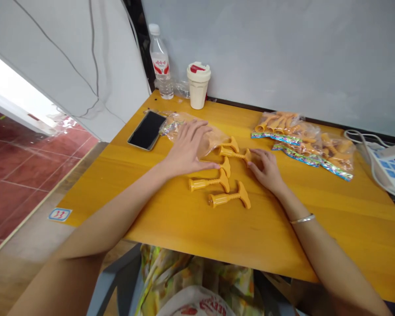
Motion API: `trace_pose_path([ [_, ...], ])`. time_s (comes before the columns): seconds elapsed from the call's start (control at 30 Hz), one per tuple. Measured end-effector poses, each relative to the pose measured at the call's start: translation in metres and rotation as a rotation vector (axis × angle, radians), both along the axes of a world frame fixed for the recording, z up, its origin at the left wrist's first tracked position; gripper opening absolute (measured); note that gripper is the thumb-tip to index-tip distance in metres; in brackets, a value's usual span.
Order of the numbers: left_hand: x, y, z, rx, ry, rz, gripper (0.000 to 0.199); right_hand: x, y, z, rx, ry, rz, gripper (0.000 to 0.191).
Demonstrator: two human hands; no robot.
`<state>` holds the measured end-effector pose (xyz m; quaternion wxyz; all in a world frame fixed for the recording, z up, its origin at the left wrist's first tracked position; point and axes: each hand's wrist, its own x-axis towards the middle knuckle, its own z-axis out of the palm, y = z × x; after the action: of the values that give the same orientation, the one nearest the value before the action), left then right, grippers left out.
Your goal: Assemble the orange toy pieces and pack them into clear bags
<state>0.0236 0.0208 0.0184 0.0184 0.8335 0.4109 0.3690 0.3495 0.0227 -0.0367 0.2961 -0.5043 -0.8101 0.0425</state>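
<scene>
Pieces of orange plastic with T-shaped handles, five of them in view, lie loose at the middle of the wooden bench. The left hand has its grip spread, fingers over a clear bag, thumb tip by one piece, part of which it hides. The right hand has its fingertips at the handle of another; whether that grip pinches it or only touches it, I cannot tell. The clear bag lies right behind the loose pieces. Left of it is a dark-screened phone; farther back stand a bottle and a lidded cup. Packed bags of similar orange pieces lie behind the right hand, near a power strip and its white cable. A grey panel closes off the bench's back edge.
</scene>
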Motion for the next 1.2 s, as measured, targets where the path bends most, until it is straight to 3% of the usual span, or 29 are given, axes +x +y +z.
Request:
trace_pose_path([
  [0.07,0.006,-0.005,-0.003,-0.024,0.091,0.039,0.070,-0.002,0.003,-0.003,-0.019,-0.055,0.023,0.049],
  [0.13,0.006,-0.004,-0.006,-0.024,0.122,0.078,0.043,-0.003,0.003,-0.005,-0.033,-0.096,0.032,0.046],
  [0.27,-0.002,0.003,-0.007,0.009,0.046,0.144,0.011,-0.001,-0.005,0.000,-0.015,-0.173,-0.048,0.030],
  [0.47,0.000,-0.004,0.007,0.070,-0.021,0.218,0.020,-0.001,-0.020,0.012,0.000,-0.237,-0.149,0.021],
  [0.67,0.003,-0.006,0.008,0.023,-0.086,0.184,0.024,-0.005,-0.022,0.015,-0.098,-0.278,-0.212,0.035],
  [0.8,0.001,-0.002,0.005,-0.007,-0.140,0.164,0.024,0.002,-0.016,0.007,-0.067,-0.191,-0.173,0.030],
  [0.9,0.000,-0.001,0.006,-0.013,-0.186,0.159,0.025,0.002,-0.018,0.013,-0.091,-0.059,-0.155,0.027],
  [1.0,0.000,-0.002,0.008,0.005,-0.213,0.143,0.025,-0.016,-0.031,0.030,-0.176,0.040,-0.122,0.024],
  [1.1,0.004,-0.007,0.012,0.054,-0.215,0.124,0.026,-0.051,-0.044,0.049,-0.232,0.038,0.002,0.019],
  [1.2,0.012,-0.017,0.015,0.125,-0.175,0.100,0.025,-0.087,-0.042,0.057,-0.217,0.053,0.058,0.015],
])
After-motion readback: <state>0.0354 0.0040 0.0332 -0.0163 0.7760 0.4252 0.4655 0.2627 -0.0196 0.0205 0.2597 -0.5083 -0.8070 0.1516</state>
